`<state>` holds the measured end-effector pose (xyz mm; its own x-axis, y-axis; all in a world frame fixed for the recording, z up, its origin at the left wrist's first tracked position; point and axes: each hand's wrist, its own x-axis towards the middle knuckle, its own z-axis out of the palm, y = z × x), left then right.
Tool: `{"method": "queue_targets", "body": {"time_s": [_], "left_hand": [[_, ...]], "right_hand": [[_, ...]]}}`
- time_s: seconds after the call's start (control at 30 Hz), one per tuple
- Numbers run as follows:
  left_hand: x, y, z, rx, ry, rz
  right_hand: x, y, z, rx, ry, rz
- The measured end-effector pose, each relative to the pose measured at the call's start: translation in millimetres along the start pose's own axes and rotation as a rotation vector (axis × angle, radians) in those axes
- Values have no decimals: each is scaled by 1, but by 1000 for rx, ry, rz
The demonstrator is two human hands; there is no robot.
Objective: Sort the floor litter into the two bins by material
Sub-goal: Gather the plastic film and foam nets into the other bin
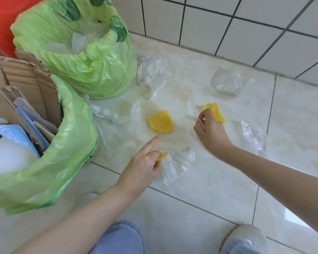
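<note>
Mid-pickup of plastics: left hand [145, 165] pinches a yellow mesh scrap [162, 156], right hand [208, 128] closes on another mesh piece [214, 111] on the floor, a third [161, 121] lies between, next likely the far bin [75, 50] holding film

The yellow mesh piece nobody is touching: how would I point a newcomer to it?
Start at the far green-lined bin by the tiled wall, then come down across the floor toward the person. The loose yellow mesh piece lies flat between the left hand and right hand. Unlike the other two yellow pieces, it sits in no hand's grip.
</note>
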<state>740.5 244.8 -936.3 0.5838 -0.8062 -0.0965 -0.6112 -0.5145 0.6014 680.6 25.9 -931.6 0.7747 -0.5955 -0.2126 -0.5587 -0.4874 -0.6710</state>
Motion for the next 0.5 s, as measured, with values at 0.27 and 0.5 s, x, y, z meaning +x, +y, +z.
{"method": "queue_targets", "body": {"time_s": [0.27,0.5], "left_hand": [[-7,10,-5,-228,67,-100],[6,-13,-9,-163,101,-174]], "right_hand": [[-60,7,1,-131,-230,-95],[-84,30,19,-675,-371,-403]]}}
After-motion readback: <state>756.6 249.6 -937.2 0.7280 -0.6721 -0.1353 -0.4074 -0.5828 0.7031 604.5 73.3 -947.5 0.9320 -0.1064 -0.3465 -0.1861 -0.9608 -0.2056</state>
